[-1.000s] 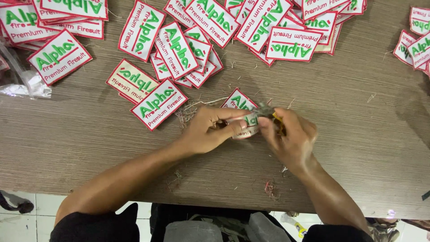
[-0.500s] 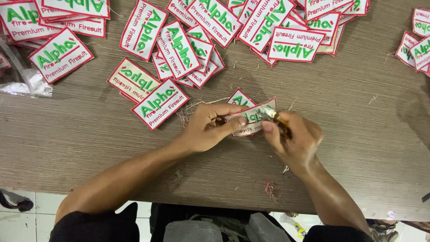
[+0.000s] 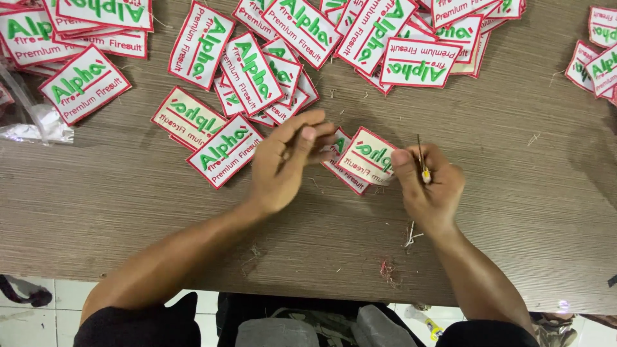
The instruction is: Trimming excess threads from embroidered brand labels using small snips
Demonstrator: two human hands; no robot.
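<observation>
A white embroidered patch [image 3: 367,154] with a red border and green lettering is tilted up off the table, pinched at its right edge by the thumb of my right hand [image 3: 429,187]. That hand also grips a thin metal tool with a yellow spot [image 3: 422,159], pointing upward. My left hand [image 3: 286,164] hovers just left of the patch with its fingers spread, holding nothing, over another patch [image 3: 223,150] lying flat. A further patch [image 3: 342,168] lies partly under the held one.
Several more patches are heaped along the far side of the brown wooden table [image 3: 514,193], with more at the right edge [image 3: 601,48]. A clear plastic bag [image 3: 32,119] lies at the left. Thread scraps [image 3: 387,270] litter the near edge.
Both hands were working together on one patch. My left hand has let go and moved away to the left, and the patch stays with my right hand, now tilted up.
</observation>
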